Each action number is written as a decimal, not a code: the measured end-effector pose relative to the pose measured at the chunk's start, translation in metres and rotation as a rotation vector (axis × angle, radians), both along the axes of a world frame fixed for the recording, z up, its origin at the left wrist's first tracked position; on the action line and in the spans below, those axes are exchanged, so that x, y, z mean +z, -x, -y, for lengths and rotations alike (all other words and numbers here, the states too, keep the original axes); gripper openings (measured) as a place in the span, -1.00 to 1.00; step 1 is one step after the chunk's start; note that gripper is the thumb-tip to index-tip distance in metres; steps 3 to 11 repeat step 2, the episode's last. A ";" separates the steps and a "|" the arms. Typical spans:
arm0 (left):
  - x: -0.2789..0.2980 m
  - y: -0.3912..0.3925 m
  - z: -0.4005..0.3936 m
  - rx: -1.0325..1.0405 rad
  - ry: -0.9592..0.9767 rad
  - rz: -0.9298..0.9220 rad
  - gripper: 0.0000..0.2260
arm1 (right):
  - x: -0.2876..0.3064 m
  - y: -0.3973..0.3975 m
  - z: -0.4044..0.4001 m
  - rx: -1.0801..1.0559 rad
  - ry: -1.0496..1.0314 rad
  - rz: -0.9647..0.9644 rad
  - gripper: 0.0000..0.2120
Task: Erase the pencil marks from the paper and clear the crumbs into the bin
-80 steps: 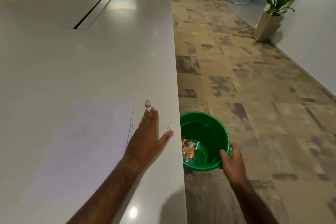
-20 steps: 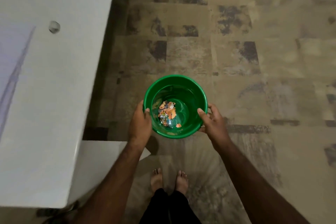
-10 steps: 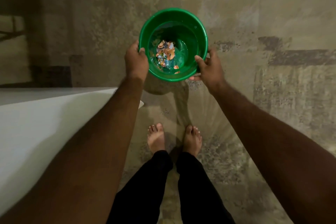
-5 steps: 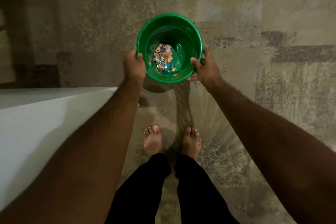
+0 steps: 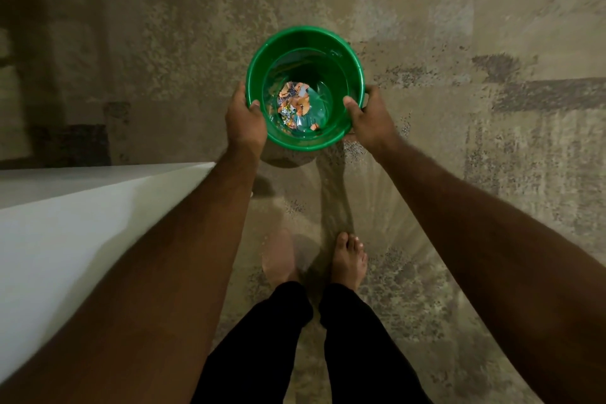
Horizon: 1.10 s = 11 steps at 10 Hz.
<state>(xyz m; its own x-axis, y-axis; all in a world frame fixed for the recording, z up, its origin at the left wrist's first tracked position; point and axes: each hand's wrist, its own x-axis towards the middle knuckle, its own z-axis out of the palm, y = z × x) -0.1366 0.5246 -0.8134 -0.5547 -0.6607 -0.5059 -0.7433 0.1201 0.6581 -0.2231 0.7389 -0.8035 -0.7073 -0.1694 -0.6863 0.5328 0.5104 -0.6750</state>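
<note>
**Inspector:** Report the position of the task's thing.

**Operator:** I have the round green plastic bin [image 5: 305,88] held out in front of the body, over the mottled stone floor [image 5: 459,26] and clear of the white worktop [image 5: 65,223] at lower left. I cannot tell whether its base touches the floor. Orange and grey shavings and crumbs [image 5: 295,105] lie at the bottom.

**Inspector:** State of the grip?

**Operator:** Both pinch the rim. The left hand [image 5: 244,121] has its thumb hooked over the near-left edge, fingers wrapped outside the wall. The right hand [image 5: 369,118] mirrors it on the near-right edge, thumb inside, fingers behind.

**Inspector:** Handling assessment?

**Operator:** I judge it light, being thin plastic with little inside. The wall looks glossy, so likely slippery, and may flex if squeezed. The rolled rim is the sound place to take hold, on opposite sides as now. Kept level, the loose crumbs should stay put; a tilt could shift them.

**Inspector:** Arm pose?

**Operator:** Both forearms reach forward and down, nearly straight, converging on the bin. Bare feet [image 5: 349,259] stand below, in dark trousers [image 5: 295,338].
</note>
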 end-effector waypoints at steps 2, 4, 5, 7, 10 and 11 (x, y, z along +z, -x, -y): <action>0.046 -0.008 -0.009 -0.025 0.114 0.082 -0.35 | 0.030 0.001 -0.003 0.077 -0.227 -0.137 -0.38; 0.046 -0.008 -0.009 -0.025 0.114 0.082 -0.35 | 0.030 0.001 -0.003 0.077 -0.227 -0.137 -0.38; 0.046 -0.008 -0.009 -0.025 0.114 0.082 -0.35 | 0.030 0.001 -0.003 0.077 -0.227 -0.137 -0.38; 0.046 -0.008 -0.009 -0.025 0.114 0.082 -0.35 | 0.030 0.001 -0.003 0.077 -0.227 -0.137 -0.38; 0.046 -0.008 -0.009 -0.025 0.114 0.082 -0.35 | 0.030 0.001 -0.003 0.077 -0.227 -0.137 -0.38; 0.046 -0.008 -0.009 -0.025 0.114 0.082 -0.35 | 0.030 0.001 -0.003 0.077 -0.227 -0.137 -0.38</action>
